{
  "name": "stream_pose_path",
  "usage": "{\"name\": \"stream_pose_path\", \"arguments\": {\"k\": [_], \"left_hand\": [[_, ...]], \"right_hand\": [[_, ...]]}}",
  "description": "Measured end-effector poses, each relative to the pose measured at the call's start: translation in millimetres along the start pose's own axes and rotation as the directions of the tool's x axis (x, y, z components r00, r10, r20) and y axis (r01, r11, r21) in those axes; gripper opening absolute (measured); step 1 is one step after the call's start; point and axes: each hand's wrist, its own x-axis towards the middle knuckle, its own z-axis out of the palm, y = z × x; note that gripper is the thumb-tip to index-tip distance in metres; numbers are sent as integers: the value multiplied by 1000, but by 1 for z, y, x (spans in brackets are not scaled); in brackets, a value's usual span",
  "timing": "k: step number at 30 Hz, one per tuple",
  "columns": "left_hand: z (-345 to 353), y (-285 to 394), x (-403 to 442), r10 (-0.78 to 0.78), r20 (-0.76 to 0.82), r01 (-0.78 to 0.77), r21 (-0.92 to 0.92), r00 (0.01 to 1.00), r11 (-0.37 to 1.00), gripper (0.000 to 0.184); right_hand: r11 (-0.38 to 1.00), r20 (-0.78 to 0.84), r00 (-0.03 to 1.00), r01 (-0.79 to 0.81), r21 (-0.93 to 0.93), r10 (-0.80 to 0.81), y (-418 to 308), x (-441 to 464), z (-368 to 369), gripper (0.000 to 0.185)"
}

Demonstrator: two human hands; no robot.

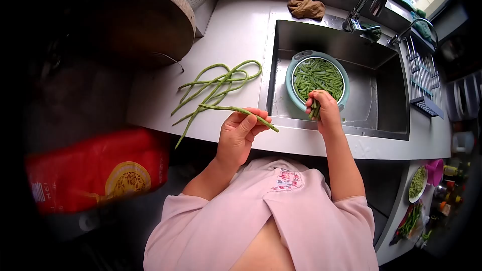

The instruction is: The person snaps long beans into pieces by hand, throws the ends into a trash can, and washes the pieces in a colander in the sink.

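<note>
My left hand (240,133) pinches a long green bean (228,108) near the counter's front edge, its cut end pointing right. Over the near rim of a teal-rimmed colander (289,78), my right hand (324,108) is closed around several short bean pieces (314,110). The colander sits in the steel sink and is filled with cut bean pieces (319,75). Left of my hands, several whole long beans (221,81) lie looped on the white counter. My fingers partly hide the pieces in the right hand.
The steel sink (369,105) has a chrome faucet (359,17) behind it and a dish rack (423,78) to its right. A brown cloth (306,7) lies behind. A round wooden board (145,20) stands at left, above a red bag (100,170). A bowl (417,184) stands lower right.
</note>
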Motion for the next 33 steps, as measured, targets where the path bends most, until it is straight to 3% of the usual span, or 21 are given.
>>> {"name": "stream_pose_path", "arguments": {"k": [2, 3, 4, 5, 6, 7, 9, 10, 11, 13, 15, 18, 22, 24, 25, 26, 27, 29, 31, 32, 33], "left_hand": [[5, 3, 0, -88, -17, 86, -84, 996, 993, 18], [-1, 12, 4, -72, -5, 71, -55, 997, 996, 18], [3, 10, 5, -90, -9, 89, -63, 996, 994, 18], [5, 8, 3, -113, -19, 111, -73, 993, 991, 18], [6, 6, 3, -114, -20, 112, -77, 993, 991, 18], [5, 7, 2, -112, -10, 112, -65, 994, 992, 18], [4, 6, 2, -106, -12, 105, -56, 994, 993, 18], [4, 5, 2, -101, -10, 100, -59, 995, 993, 18], [3, 4, 1, -98, -6, 98, -61, 995, 993, 18], [1, 1, 1, -102, -36, 99, -84, 994, 992, 17], [1, -1, 2, -103, -62, 96, -105, 993, 990, 16], [0, -3, 3, -113, -73, 105, -97, 991, 990, 16], [-7, -8, 3, -95, -51, 93, -38, 994, 995, 17], [-8, -9, 2, -87, -45, 87, -16, 995, 996, 17], [-7, -11, 1, -90, -84, 91, 7, 992, 996, 19], [-7, -13, 1, -92, -121, 96, 30, 988, 995, 20], [-6, -14, 0, -91, -121, 95, 29, 989, 995, 20], [-3, -17, -1, -96, -108, 101, 40, 989, 994, 21], [-2, -18, -2, -98, -104, 103, 44, 990, 994, 22], [-2, -18, -2, -116, -115, 118, 11, 987, 993, 22], [-2, -18, -3, -135, -125, 133, -23, 983, 991, 22]], "right_hand": [[951, -31, 999, 25, -308, -36, -9, 19, -16, 28], [958, -14, 998, 48, -284, -54, 2, 45, -15, 28], [740, -34, 943, 237, -629, -332, 8, 64, -25, 34], [372, 54, 824, 312, -874, -565, 11, 72, -32, 41], [252, 35, 885, 170, -953, -463, 2, 67, -32, 53], [254, 38, 886, 173, -951, -462, -2, 63, -29, 53], [131, 189, 769, 334, -934, -610, -5, 55, -23, 51], [350, 139, 819, 383, -855, -556, -10, 45, -12, 40], [351, 141, 823, 381, -856, -550, -14, 29, 0, 40], [910, 351, 925, 267, -316, -149, -26, -10, 25, 27], [965, 534, 844, 172, -196, -42, -30, -37, 41, 22], [984, 612, 786, 23, -174, 90, -28, -57, 56, 23], [954, 592, 801, 104, -280, 87, -18, -61, 59, 19], [742, 506, 859, 389, -547, -77, -15, -64, 62, 14], [741, 506, 859, 388, -549, -75, -11, -62, 64, 14], [474, 514, 770, 637, -607, -378, -3, -58, 65, 12], [125, 547, 565, 757, -642, -618, 5, -54, 65, 10], [130, 502, 549, 750, -648, -668, 14, -49, 66, 8], [721, 256, 891, 454, -523, -376, 19, -48, 66, 12], [995, 290, 957, 23, -101, 7, 14, -46, 62, 15], [994, 291, 957, 22, -103, 9, 8, -47, 62, 15]]}}
